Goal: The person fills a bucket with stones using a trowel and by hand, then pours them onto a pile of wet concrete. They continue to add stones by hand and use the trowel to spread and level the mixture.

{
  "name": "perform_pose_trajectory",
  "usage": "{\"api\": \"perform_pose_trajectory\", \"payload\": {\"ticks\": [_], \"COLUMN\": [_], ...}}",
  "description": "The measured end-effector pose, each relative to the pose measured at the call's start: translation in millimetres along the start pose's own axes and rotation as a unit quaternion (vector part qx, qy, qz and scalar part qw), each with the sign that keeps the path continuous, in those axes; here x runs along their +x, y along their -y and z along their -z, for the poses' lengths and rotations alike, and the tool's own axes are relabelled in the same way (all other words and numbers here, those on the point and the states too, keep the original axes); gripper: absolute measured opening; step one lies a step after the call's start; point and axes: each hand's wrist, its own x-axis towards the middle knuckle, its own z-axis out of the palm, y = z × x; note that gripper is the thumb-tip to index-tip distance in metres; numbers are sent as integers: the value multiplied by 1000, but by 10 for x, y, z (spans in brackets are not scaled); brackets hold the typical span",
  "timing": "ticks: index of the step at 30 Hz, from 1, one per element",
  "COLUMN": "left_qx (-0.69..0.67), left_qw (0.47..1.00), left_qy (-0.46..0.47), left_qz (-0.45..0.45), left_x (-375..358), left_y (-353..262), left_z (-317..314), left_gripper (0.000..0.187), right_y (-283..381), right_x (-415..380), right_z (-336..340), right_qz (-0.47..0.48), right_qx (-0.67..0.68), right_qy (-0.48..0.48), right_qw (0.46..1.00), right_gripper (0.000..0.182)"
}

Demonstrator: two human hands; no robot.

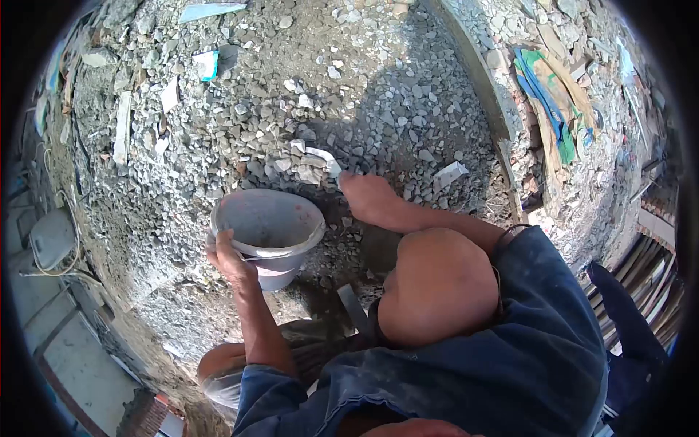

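Note:
A grey bucket (pixel 280 251) stands on the gravel in front of my knees, tilted a little, and its inside looks empty apart from grime. My left hand (pixel 231 258) grips its rim at the left side, thumb over the edge. My right hand (pixel 364 195) is closed on a pale, curved piece (pixel 324 157) that reaches out to the left over the stones (pixel 306 173); whether it is a tool or a scrap cannot be made out. The right hand is just beyond the bucket's upper right rim, not touching it.
Gravel (pixel 291 95) spreads ahead with white scraps and a blue-edged packet (pixel 207 65). A long board (pixel 477 80) edges it at the right, with a blue and green sack (pixel 550 102) beyond. At the left lies a grey basin (pixel 53 239).

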Motion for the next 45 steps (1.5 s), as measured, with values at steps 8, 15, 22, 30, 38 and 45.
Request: {"api": "perform_pose_trajectory", "payload": {"ticks": [8,15,22,30,38,45], "left_qx": [-126,-190,-191,-118,113,-84], "left_qw": [976,966,973,990,971,992], "left_qy": [-126,-133,-113,-74,-120,-94], "left_qz": [127,111,67,-36,-173,-12], "left_x": [-22,111,186,204,162,170], "left_y": [7,179,288,578,775,192], "left_z": [182,220,211,320,329,8], "left_gripper": [28,35,21,26,29,36], "right_y": [-278,52,-345,-1261,-854,-891], "right_x": [707,1101,898,2462,2416,2564], "right_z": [642,440,822,2273,2623,2494], "right_qz": [-42,55,91,-198,-130,-31], "right_qx": [103,-99,-108,-86,-185,-414], "right_qy": [-173,-62,-105,-353,-342,-302], "right_qw": [979,992,984,910,912,858], "right_gripper": [27,28,42,28,21,18]}}
